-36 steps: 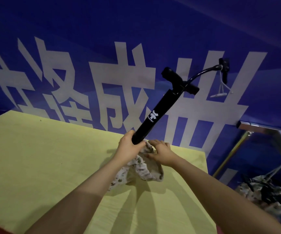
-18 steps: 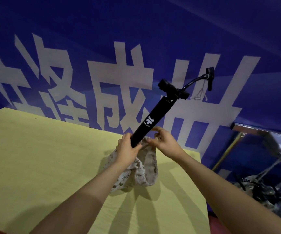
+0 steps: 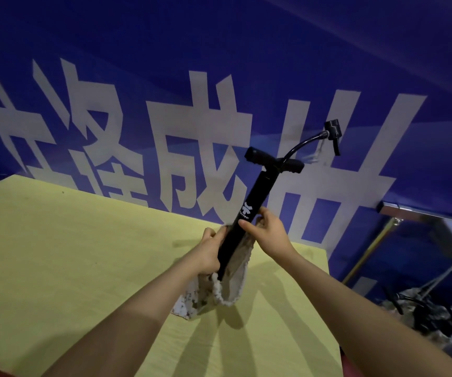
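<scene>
View: head camera, looking forward and down.
Pump [image 3: 247, 210]: black hand pump, barrel tilted with its top leaning right and away; white logo on the barrel.
Pump position: above the far right part of the table, lower end inside the bag, upper half clear of it.
Handle [image 3: 273, 162]: T-bar at the top of the barrel, free of both hands.
Hose [image 3: 301, 142]: arcs up and right from the handle to the nozzle head [image 3: 334, 133], which hangs in the air in front of the banner.
Bag [image 3: 233, 282]: camouflage cloth sleeve with a gathered mouth, wrapped round the lower barrel; its bottom rests on the table.
Left hand [image 3: 210, 254]: clenched round the bag's left edge, just beside the barrel.
Right hand [image 3: 268, 235]: thumb laid across the barrel, fingers curled behind it; it grasps the pump, possibly with the bag's rim trapped under the fingers, which the barrel hides.
Obstruction: both forearms cross the lower frame and cover the near part of the bag; the pump's foot is hidden in the cloth.
Table [image 3: 69, 254]: yellow top carrying the shadows of the arms.
Banner [image 3: 192, 50]: blue, with large white characters, directly behind the table.
Right of table: metal rail [image 3: 409, 213], gold pole [image 3: 369, 254], and a dim pile of gear [image 3: 423, 317] on the floor, well apart from the hands.
</scene>
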`<state>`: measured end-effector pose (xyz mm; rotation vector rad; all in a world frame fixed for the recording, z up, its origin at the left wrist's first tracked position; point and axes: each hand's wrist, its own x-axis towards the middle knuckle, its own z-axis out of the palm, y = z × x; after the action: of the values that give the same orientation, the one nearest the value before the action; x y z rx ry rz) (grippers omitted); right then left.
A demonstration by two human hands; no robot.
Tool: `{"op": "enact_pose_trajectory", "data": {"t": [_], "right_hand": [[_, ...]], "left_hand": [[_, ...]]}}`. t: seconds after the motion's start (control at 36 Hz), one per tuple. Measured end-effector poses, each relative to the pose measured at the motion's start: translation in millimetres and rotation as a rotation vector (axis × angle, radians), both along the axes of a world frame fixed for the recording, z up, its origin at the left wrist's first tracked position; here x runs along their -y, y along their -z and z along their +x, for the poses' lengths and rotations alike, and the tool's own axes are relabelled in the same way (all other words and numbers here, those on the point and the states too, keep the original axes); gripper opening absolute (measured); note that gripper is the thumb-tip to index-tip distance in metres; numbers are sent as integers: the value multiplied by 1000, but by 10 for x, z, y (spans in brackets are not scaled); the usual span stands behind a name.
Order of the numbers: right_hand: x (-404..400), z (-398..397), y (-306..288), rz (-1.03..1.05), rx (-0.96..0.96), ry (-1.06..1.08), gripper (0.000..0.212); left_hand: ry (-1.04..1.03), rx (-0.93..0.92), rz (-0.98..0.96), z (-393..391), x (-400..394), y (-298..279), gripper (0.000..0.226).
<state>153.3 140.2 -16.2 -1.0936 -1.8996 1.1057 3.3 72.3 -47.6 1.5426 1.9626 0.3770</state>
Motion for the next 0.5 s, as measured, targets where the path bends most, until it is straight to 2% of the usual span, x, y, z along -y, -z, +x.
{"op": "enact_pose_trajectory", "data": {"t": [0.08, 0.19, 0.36, 0.5], "right_hand": [[-14, -1, 63, 33, 83, 16, 55], [-10, -19, 87, 85, 141, 41, 56], [-21, -131, 17, 163, 266, 63, 53], [-68, -257, -150, 276, 284, 57, 49]], "left_hand": [[-57, 134, 74, -41, -17, -42, 85], [-284, 372, 310, -46, -53, -242, 66], [-402, 401, 520, 25, -118, -522, 39], [-423, 474, 600, -51, -162, -721, 33]]}}
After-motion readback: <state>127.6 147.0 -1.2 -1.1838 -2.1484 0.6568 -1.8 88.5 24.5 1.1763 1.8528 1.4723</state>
